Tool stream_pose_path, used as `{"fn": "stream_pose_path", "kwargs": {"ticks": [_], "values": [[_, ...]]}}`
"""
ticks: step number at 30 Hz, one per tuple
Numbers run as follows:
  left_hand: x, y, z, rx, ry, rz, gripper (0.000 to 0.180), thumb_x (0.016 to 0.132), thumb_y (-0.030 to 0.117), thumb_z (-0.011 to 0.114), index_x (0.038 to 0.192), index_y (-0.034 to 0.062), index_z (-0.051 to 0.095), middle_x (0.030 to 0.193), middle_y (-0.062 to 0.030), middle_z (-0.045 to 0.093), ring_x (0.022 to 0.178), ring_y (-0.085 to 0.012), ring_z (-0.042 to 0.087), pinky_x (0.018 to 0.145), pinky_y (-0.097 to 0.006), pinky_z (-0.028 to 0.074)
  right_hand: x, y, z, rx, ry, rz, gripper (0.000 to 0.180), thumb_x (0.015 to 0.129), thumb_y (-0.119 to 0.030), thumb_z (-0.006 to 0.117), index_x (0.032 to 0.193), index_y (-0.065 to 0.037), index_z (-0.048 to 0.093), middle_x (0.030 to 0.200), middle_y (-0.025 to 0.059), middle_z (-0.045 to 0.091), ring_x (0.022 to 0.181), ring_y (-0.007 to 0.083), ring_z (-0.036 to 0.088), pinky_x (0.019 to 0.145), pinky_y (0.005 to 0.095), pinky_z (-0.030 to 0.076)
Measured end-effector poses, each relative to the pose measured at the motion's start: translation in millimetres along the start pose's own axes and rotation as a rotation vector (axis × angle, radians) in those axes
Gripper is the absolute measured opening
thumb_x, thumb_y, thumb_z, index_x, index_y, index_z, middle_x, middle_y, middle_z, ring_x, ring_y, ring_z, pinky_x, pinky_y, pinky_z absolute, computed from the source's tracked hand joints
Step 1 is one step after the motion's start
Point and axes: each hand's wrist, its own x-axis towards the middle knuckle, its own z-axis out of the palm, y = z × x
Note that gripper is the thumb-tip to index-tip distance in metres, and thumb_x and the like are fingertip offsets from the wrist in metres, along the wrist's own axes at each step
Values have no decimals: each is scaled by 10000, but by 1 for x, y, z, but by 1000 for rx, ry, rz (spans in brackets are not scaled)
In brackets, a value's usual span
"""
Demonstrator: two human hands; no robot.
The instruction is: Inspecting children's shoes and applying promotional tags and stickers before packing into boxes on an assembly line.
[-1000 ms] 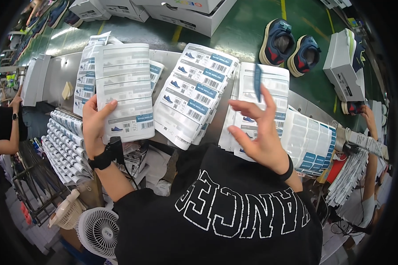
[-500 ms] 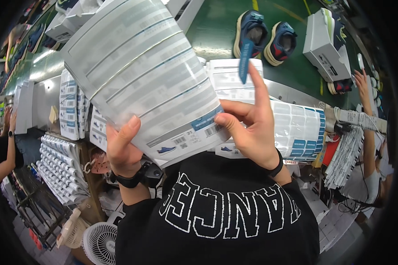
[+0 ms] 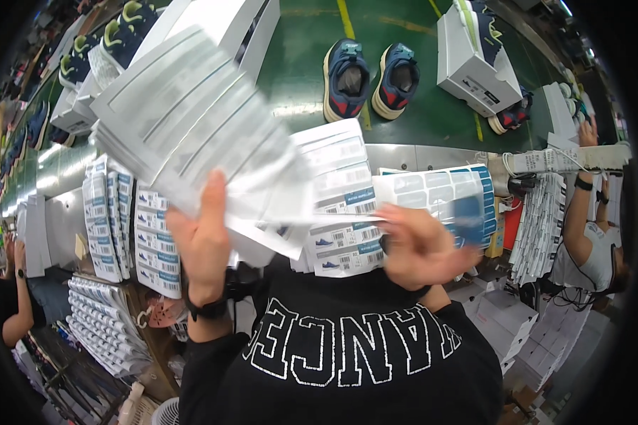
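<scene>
Left hand (image 3: 202, 244) clamps flat, glossy label sheets (image 3: 198, 113) above the steel bench (image 3: 393, 154), thumb on top; sheet count unreadable. Right hand (image 3: 425, 248), motion-smeared, pinches one thin pale strip (image 3: 344, 218) at their edge. One blue label (image 3: 468, 214) beside it, too blurred to tell if held. Two rounded navy shoes (image 3: 347, 105) beyond.

Black all over up top, my loose top (image 3: 333, 405) here, and there goes big block lettering (image 3: 351, 354) arching right across my chest, black-filled, each letter edged in rough white outline! Plain black sleeves now (image 3: 204, 358), stopping short on the forearms, and on to the wrists: a wide dark band (image 3: 207, 309) on my left, another black one on my right, partly hidden, and bare hands (image 3: 204, 248) beyond.
</scene>
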Motion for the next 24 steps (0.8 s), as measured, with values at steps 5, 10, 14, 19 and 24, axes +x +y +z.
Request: {"fn": "stream_pose_path", "kwargs": {"ticks": [5,10,14,19,24], "values": [[12,37,-64,707,58,276,441,964,110,581,1315,-132,467,1188,-213,630,1050,-246,618,939,-339,464,55,74,-40,392,737,493,804,853,17,706,1453,15,170,1007,92,597,895,154,599,797,299,519],[23,40,-52,1642,-234,136,519,862,50,533,1285,-221,406,934,-325,643,928,-438,642,799,-449,516,72,212,-32,296,791,550,961,739,27,817,1422,19,141,1031,94,559,932,143,550,817,258,484],[11,-39,-76,1630,-668,98,415,769,93,573,1027,-226,514,707,-279,649,656,-396,676,630,-452,563,67,277,-15,-181,655,626,1197,683,-231,885,1476,16,23,1037,115,559,1028,267,546,987,398,393],[-12,-70,-59,1771,-642,208,643,822,193,566,1139,-345,410,703,-292,651,608,-382,676,585,-424,560,75,271,-16,-294,568,743,1205,706,-334,867,1509,-9,29,1226,191,555,1178,362,489,1044,448,349],[-5,-36,-55,1597,-789,41,819,857,422,623,1237,-277,425,773,-342,634,693,-419,666,651,-435,545,76,233,-44,-522,517,575,513,822,-317,782,1186,6,620,1245,161,566,1121,257,510,890,343,445]]}}
